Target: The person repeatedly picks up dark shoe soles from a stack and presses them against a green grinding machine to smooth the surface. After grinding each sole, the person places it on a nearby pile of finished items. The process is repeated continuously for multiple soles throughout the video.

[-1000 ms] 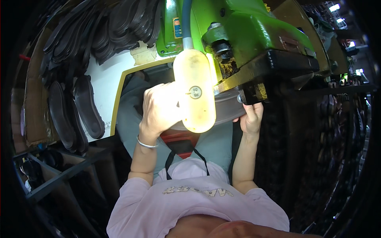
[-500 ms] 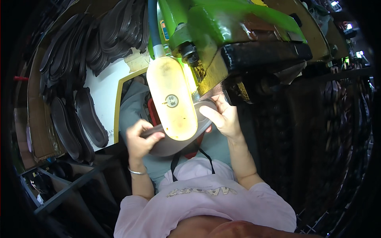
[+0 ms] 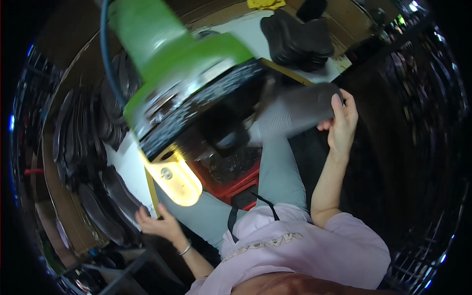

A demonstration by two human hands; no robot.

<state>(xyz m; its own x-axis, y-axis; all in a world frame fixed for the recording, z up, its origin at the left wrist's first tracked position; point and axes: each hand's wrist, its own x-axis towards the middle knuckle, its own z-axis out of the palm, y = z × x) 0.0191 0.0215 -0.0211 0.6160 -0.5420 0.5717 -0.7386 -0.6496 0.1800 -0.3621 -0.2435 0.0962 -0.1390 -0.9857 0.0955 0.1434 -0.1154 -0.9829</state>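
Note:
A dark grey-brown shoe sole (image 3: pixel 305 109) is held out to the right of the machine. My right hand (image 3: pixel 342 129) grips its outer end, thumb on top and fingers underneath. Its inner end is blurred and lies beside the machine's dark underside. My left hand (image 3: pixel 158 225) is low on the left, thumb and fingers spread, with nothing in it. Those fingertips reach the end of a loose sole (image 3: pixel 122 191) on the white tabletop; whether they touch it I cannot tell. Above my lap looms a green machine head (image 3: pixel 194 64), with a lit yellowish lamp (image 3: pixel 181 184) at its lower left.
Rows of dark soles (image 3: pixel 76 130) stand along the cardboard (image 3: pixel 71 216) at the left. Another stack of soles (image 3: pixel 297 42) sits at the back right, near a yellow cloth (image 3: pixel 265 4). A red bin (image 3: pixel 226 187) is between my legs, and metal shelving (image 3: pixel 128 270) at the lower left.
My left hand has let go of the sole and moved down-left toward the loose soles. My right hand has carried the sole out to the right. The whole view has swung right.

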